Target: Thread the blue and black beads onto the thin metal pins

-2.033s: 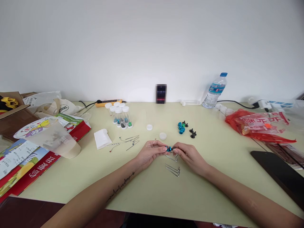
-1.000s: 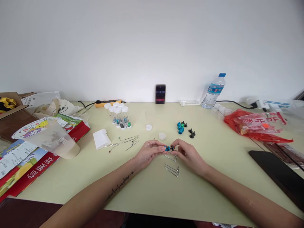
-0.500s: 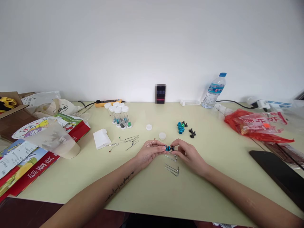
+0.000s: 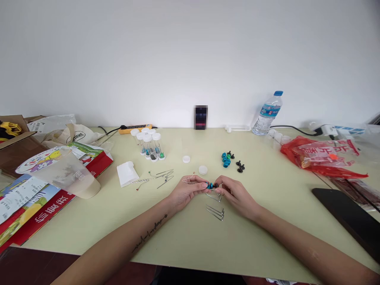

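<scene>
Black-ended blue piece (image 4: pixel 211 185), barely shifted, between hands (image 4: pixel 187 192) (image 4: pixel 237 194).

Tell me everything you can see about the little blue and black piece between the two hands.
The blue and black piece is small, shiny blue toward the left hand and dark toward the right hand. The blue part looks metallic. It lies roughly sideways, pinched between both hands' fingertips, nearer the person than a white cap. Fingers cover its ends, so its full shape can't be told.
</scene>
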Motion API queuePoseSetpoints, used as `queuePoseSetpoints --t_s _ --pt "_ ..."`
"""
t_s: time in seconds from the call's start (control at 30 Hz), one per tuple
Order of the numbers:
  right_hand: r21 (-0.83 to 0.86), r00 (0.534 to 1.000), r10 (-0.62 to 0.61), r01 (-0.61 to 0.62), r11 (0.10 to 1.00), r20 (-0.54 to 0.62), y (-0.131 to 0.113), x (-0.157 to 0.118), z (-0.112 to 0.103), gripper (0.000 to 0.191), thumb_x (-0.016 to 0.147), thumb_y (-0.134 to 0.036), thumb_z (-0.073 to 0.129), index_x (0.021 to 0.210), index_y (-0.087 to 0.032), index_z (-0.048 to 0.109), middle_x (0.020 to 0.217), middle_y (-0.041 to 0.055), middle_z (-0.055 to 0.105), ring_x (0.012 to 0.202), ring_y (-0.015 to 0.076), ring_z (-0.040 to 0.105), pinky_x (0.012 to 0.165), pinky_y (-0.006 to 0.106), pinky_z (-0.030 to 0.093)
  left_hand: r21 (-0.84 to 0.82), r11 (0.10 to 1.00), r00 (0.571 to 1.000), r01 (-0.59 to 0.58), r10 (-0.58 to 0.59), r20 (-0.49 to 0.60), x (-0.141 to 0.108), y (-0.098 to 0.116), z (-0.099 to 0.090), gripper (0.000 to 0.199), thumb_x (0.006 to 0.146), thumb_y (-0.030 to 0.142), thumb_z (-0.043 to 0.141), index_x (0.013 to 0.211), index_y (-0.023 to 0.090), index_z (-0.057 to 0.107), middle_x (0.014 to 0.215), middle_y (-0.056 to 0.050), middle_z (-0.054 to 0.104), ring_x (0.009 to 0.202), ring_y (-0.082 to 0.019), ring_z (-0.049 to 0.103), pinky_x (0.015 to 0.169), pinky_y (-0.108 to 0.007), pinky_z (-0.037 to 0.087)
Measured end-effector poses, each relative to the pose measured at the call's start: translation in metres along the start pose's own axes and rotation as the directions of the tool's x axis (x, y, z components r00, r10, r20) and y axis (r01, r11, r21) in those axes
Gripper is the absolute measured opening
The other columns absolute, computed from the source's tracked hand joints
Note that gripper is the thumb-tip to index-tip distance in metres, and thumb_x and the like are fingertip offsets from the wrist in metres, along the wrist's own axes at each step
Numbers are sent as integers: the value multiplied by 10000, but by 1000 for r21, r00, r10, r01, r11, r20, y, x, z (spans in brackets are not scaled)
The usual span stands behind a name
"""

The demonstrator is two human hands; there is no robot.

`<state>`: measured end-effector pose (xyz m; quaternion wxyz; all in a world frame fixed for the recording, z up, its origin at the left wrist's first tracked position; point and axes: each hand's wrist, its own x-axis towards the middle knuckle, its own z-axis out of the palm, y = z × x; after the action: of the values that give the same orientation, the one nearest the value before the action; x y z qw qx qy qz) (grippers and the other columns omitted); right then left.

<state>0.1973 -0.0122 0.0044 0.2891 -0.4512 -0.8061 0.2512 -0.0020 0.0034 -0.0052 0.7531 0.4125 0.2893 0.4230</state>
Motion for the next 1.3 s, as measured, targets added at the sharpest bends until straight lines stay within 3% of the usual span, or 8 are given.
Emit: queuePoseSetpoints --t_s 0.1,0.27,0.43,0.6,0.77,0.93,1.17,1.3 --pt "-6 1000 -2 3 1000 19 -2 0 -1 279 933 -397 359 791 -207 508 688 -3 534 601 134 472 554 248 361 3 1000 1000 6 -6 6 0 0 0 212 634 215 753 790 97 670 864 -85 669 756 -167 642 839 -334 467" --pt "-2 999 29 -29 1000 -39 -2 0 0 178 887 -392 464 924 -221 495 688 -21 535 533 118 421 511 238 343 -4 1000 1000 3 -3 -12 1 0 -1 227 617 223 766 787 106 671 835 -73 672 738 -166 645 853 -354 455" --pt "-9 1000 -6 7 1000 25 -2 0 0 309 935 -408 353 770 -201 512 664 -4 527 580 128 455 542 241 355 -2 1000 1000 10 -10 -2 0 0 0 237 607 231 772 781 101 674 856 -79 671 734 -156 639 842 -342 464" --pt "-22 999 21 -22 1000 -35 -1 0 0 236 894 -442 439 912 -216 503 688 -16 542 538 121 440 513 232 345 7 1000 1000 1 -1 5 1 1 0 213 632 213 757 792 96 678 834 -78 669 749 -162 639 854 -352 466" --pt "-9 999 -18 18 1000 28 -2 0 0 336 946 -401 330 747 -199 509 678 4 543 606 132 477 567 244 370 -5 1000 1000 10 -10 15 1 0 0 206 623 205 762 779 98 679 841 -82 669 804 -177 634 861 -358 471" --pt "-7 999 17 -18 1000 -44 -1 -1 2 184 897 -397 446 893 -218 489 688 -17 546 542 120 441 523 241 356 -1 1000 1000 -9 9 2 0 2 1 226 613 219 769 782 98 680 827 -84 673 769 -175 637 868 -386 468" --pt "-16 1000 1 -1 1000 7 -2 0 0 328 938 -420 334 760 -204 505 682 2 545 606 139 484 561 249 372 -13 1000 1000 0 0 -6 0 2 3 239 596 234 780 772 110 677 843 -76 675 784 -167 633 854 -363 469" --pt "4 999 30 -30 1000 -24 -3 0 1 191 911 -402 410 885 -226 478 719 -14 551 546 127 450 530 243 356 1 1000 1000 -17 17 -7 0 2 1 231 612 228 770 784 109 670 850 -77 669 779 -171 638 870 -378 460"
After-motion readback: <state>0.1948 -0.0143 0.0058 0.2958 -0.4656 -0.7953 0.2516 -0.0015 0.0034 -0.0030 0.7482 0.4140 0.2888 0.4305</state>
